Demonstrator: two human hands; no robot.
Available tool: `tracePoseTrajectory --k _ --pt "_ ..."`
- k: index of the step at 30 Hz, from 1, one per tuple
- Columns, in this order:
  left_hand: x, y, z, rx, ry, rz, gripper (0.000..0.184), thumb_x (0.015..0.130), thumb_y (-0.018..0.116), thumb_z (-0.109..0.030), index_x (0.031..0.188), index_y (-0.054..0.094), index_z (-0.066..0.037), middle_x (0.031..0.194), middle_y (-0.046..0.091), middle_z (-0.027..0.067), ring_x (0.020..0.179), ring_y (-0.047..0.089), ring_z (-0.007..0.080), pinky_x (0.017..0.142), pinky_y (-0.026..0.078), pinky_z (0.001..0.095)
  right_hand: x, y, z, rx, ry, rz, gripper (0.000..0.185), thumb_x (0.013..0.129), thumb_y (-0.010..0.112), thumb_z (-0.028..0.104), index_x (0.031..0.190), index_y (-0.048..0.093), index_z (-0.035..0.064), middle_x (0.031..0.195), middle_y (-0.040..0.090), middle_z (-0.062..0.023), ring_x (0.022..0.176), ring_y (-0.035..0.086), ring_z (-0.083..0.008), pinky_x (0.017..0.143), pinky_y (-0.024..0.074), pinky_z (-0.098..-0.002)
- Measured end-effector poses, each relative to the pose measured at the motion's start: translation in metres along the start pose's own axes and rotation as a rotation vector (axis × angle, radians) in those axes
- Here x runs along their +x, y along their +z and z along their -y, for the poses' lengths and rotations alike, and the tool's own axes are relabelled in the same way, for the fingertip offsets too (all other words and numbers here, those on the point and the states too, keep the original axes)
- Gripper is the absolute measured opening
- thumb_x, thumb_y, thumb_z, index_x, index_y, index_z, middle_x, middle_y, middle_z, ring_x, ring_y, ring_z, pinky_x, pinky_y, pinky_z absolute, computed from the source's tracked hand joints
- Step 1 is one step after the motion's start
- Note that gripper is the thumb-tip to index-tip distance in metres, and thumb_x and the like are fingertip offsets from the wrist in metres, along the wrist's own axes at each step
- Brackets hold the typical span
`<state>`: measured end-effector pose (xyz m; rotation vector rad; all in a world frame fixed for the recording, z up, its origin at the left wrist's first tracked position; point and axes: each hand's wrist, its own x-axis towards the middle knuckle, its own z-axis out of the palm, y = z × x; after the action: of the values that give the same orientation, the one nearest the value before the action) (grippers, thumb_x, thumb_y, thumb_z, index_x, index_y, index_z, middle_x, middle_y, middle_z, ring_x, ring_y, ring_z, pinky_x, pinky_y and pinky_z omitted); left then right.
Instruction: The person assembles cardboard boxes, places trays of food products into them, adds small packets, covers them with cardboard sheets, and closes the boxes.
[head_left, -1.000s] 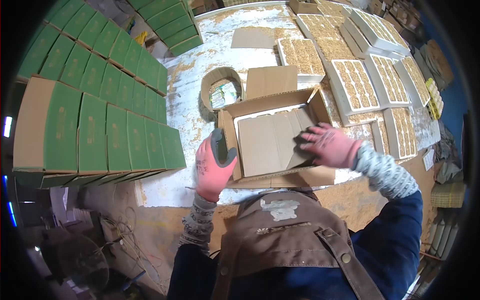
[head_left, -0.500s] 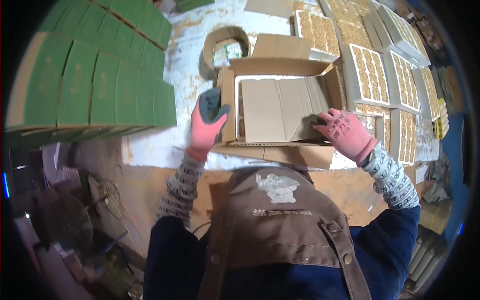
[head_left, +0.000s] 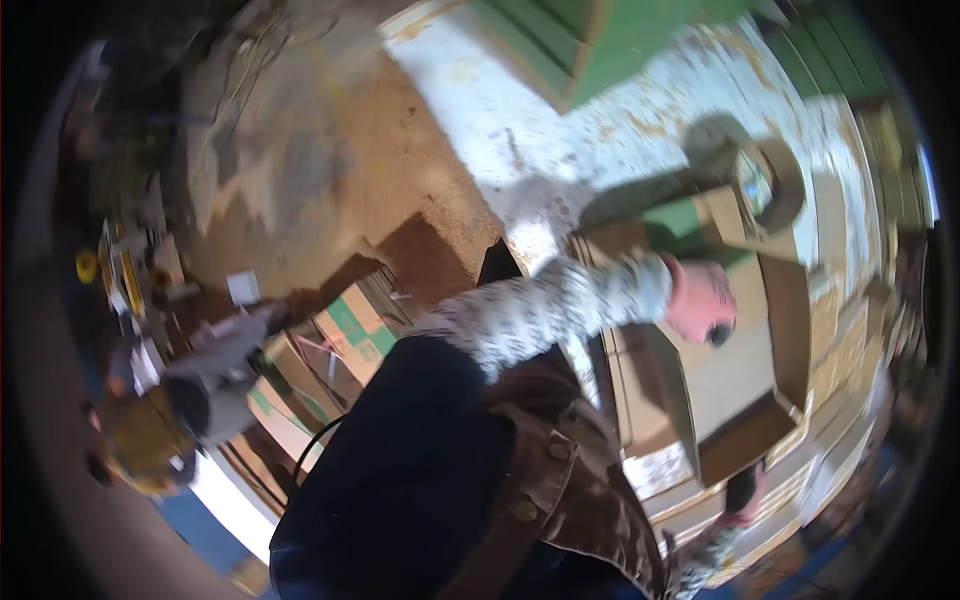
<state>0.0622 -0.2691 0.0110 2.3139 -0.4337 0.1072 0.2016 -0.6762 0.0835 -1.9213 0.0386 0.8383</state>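
Observation:
An open cardboard box (head_left: 790, 335) stands on the white work table, tilted in this view, with a pale cardboard sheet (head_left: 735, 380) lying inside. My left hand (head_left: 700, 303), in a pink glove with grey fingers, is over the box's near side. Its fingers are curled in; whatever they may hold is hidden. At the box's lower corner is my right hand (head_left: 742, 495), gloved the same way and close against the outer wall. Blur and the box's edge keep its grip from showing. A flap with green print (head_left: 675, 222) sticks out beside the box.
A round cardboard ring (head_left: 785, 185) with a packet inside stands beyond the box. Green boxes (head_left: 610, 50) are at the top. Pale trays (head_left: 830, 320) line the right side. Behind on the left are a blurred person (head_left: 200, 400) and folded cartons (head_left: 355, 330).
My view has swung round to the left and blurred, bringing the floor and another person into sight. My left hand has gone from open beside the box to curled over it.

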Motion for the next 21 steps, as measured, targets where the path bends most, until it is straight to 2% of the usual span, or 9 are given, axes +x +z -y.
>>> tracePoseTrajectory --k 2,4,6,8,9,13,17,19,21 --pt "0.014 0.035 0.003 0.194 -0.018 -0.168 0.017 0.060 0.061 -0.023 0.076 0.063 -0.019 0.079 0.057 0.0001 0.085 0.053 0.0218 0.078 0.040 0.0450 0.035 -0.016 -0.046 0.206 0.042 0.249 0.044 0.094 0.045 0.028 0.129 0.041 0.0014 0.118 0.052 -0.0100 0.105 0.050 -0.0200 0.094 0.0389 -0.0322" --pt "0.019 0.043 0.001 0.112 -0.001 -0.176 0.021 0.060 0.059 -0.027 0.079 0.062 -0.018 0.087 0.055 -0.0012 0.091 0.049 0.0232 0.079 0.039 0.0465 0.036 0.058 -0.006 0.208 0.117 0.372 0.047 0.092 0.048 0.033 0.127 0.043 0.0017 0.119 0.052 -0.0096 0.105 0.050 -0.0201 0.094 0.0389 -0.0325" --pt "0.020 0.063 0.008 -0.006 0.044 -0.465 0.049 0.059 0.065 -0.026 0.107 0.060 -0.017 0.116 0.051 0.0078 0.113 0.042 0.0273 0.095 0.032 0.0476 0.078 0.065 -0.015 -0.064 0.113 0.273 0.049 0.092 0.049 0.034 0.127 0.042 0.0018 0.120 0.051 -0.0098 0.106 0.050 -0.0210 0.094 0.0386 -0.0335" --pt "-0.001 0.047 -0.002 -0.039 -0.187 -0.702 0.075 0.055 0.073 -0.031 0.125 0.049 -0.017 0.128 0.040 0.0176 0.119 0.037 0.0320 0.099 0.028 0.0482 0.090 0.083 -0.017 -0.025 0.117 0.260 0.051 0.091 0.049 0.035 0.128 0.041 0.0017 0.120 0.050 -0.0100 0.105 0.049 -0.0214 0.093 0.0383 -0.0336" --pt "-0.016 0.028 0.003 -0.095 -0.295 -0.613 0.095 0.051 0.076 -0.044 0.132 0.038 -0.011 0.131 0.034 0.0246 0.122 0.033 0.0373 0.102 0.025 0.0484 0.093 0.090 -0.017 0.008 0.128 0.255 0.051 0.091 0.049 0.036 0.128 0.041 0.0017 0.121 0.050 -0.0101 0.105 0.049 -0.0215 0.093 0.0382 -0.0336" --pt "-0.020 0.053 -0.004 -0.430 -0.667 -0.445 0.110 0.058 0.069 -0.061 0.138 0.022 -0.003 0.138 0.025 0.0288 0.129 0.024 0.0417 0.106 0.022 0.0454 0.078 0.118 -0.021 0.161 0.158 0.255 0.054 0.090 0.050 0.038 0.129 0.039 0.0015 0.121 0.049 -0.0105 0.105 0.049 -0.0222 0.093 0.0377 -0.0339" --pt "-0.037 0.036 -0.020 -0.618 -0.691 -0.287 0.110 0.061 0.067 -0.062 0.140 0.016 -0.005 0.130 0.035 0.0326 0.122 0.036 0.0431 0.103 0.029 0.0439 0.043 0.129 -0.010 0.358 0.160 0.280 0.058 0.090 0.050 0.040 0.130 0.038 0.0013 0.122 0.048 -0.0108 0.105 0.048 -0.0229 0.092 0.0371 -0.0341" --pt "-0.044 0.042 -0.020 -0.675 -0.675 -0.348 0.109 0.061 0.069 -0.059 0.141 0.016 -0.006 0.129 0.037 0.0308 0.120 0.039 0.0407 0.101 0.032 0.0420 0.068 0.079 -0.037 -0.110 -0.102 0.217 0.058 0.090 0.047 0.043 0.128 0.041 -0.0001 0.121 0.048 -0.0095 0.106 0.046 -0.0199 0.091 0.0379 -0.0329" --pt "-0.042 0.047 -0.016 -0.607 -0.730 -0.385 0.105 0.062 0.072 -0.050 0.140 0.018 -0.007 0.135 0.033 0.0249 0.124 0.035 0.0374 0.102 0.032 0.0399 0.069 0.082 -0.040 -0.093 -0.173 0.297 0.052 0.092 0.045 0.040 0.124 0.046 -0.0005 0.119 0.050 -0.0083 0.105 0.045 -0.0163 0.089 0.0380 -0.0321"
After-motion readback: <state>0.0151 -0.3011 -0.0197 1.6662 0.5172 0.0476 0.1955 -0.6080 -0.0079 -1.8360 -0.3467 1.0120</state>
